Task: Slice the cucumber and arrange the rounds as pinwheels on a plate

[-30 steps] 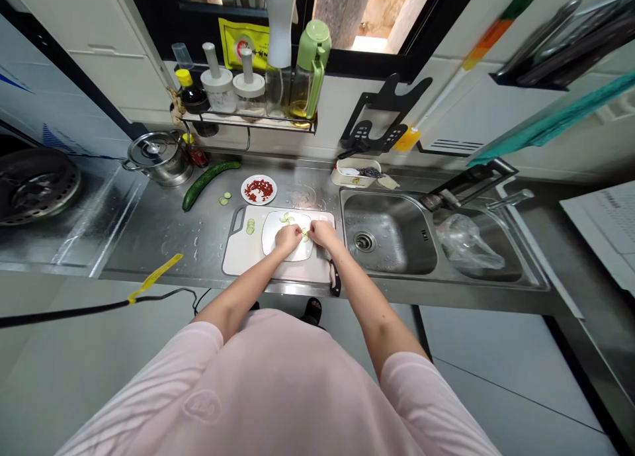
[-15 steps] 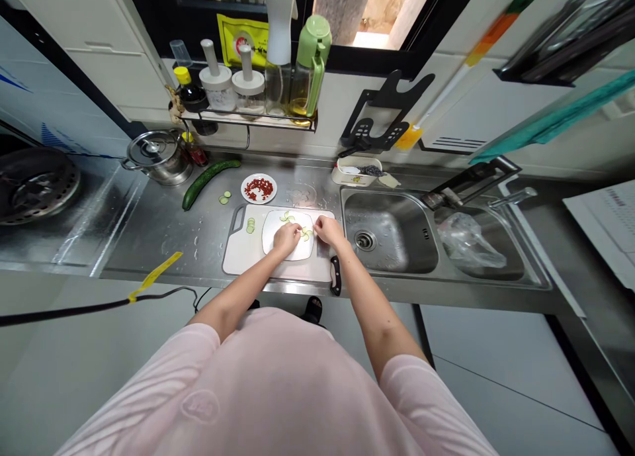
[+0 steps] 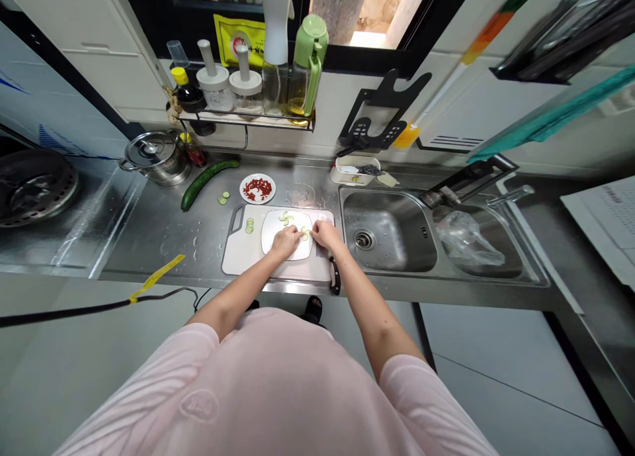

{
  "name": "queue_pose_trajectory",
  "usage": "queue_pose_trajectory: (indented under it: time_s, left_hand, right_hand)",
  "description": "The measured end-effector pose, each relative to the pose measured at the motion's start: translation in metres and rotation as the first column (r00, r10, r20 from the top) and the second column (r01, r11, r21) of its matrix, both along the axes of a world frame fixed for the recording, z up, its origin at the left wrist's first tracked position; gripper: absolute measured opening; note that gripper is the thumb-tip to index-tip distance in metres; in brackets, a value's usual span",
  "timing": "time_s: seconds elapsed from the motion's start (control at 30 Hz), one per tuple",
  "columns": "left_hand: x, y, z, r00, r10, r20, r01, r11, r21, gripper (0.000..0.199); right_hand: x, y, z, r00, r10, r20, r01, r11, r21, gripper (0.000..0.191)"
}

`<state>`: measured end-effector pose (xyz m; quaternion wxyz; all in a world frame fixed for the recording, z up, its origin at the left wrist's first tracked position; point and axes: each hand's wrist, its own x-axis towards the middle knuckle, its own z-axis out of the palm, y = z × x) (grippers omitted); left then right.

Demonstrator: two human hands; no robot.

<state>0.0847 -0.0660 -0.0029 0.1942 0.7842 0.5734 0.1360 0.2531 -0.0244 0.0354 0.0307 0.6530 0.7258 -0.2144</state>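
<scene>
A kitchen is seen from above, with one stainless counter [image 3: 149, 257] running under a window, and one person in a pink top is stood at its front edge. A gas burner [image 3: 34, 188] is set at the left end and a double sink [image 3: 377, 211] toward the right end, with a plastic bag [image 3: 469, 239] lying in the right bowl. One lidded pot [image 3: 156, 158] is placed at the back edge, and a rack [image 3: 243, 122] holding two white-capped jars [image 3: 213, 79] and several bottles is fixed above it. One whole cucumber [image 3: 208, 184] lies near the back edge, with two slices [image 3: 223, 200] just beside it and one round plate of chopped red chili [image 3: 256, 189] to its right. One white cutting board [image 3: 238, 261] is placed near the front edge, and a knife [image 3: 335, 276] lies against its right side, handle toward the front. A small stack of slices [image 3: 249, 226] is set on the board's left part. One white oval plate [image 3: 270, 228] rests on the board, with cucumber slices [image 3: 284, 216] arranged on it. Both arms are reached forward, and the left hand [image 3: 286, 241] and right hand [image 3: 327, 234] are curled over the plate, fingertips close together and down among the slices; whether a slice is pinched cannot be told.
</scene>
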Motion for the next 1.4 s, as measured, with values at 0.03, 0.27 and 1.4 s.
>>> queue_pose_trajectory:
  time_s: [0.03, 0.27, 1.4]
  left_hand:
    - [0.0, -0.0002, 0.0004, 1.0, -0.002, -0.007, 0.002, 1.0, -0.004, 0.032]
    - [0.0, -0.0006, 0.0, 1.0, -0.011, 0.0, 0.011, 1.0, -0.012, 0.031]
    - [-0.0017, -0.0018, -0.0067, 1.0, -0.008, -0.024, 0.011, 0.988, 0.152, 0.035]
  right_hand:
    - [0.0002, 0.0, -0.0005, 1.0, -0.003, 0.0, 0.003, 1.0, -0.005, 0.019]
    - [0.001, -0.0008, -0.0001, 1.0, 0.01, 0.002, -0.01, 1.0, -0.004, 0.018]
    - [0.0044, -0.0042, 0.0011, 0.996, -0.06, -0.073, 0.062, 0.998, 0.019, 0.019]
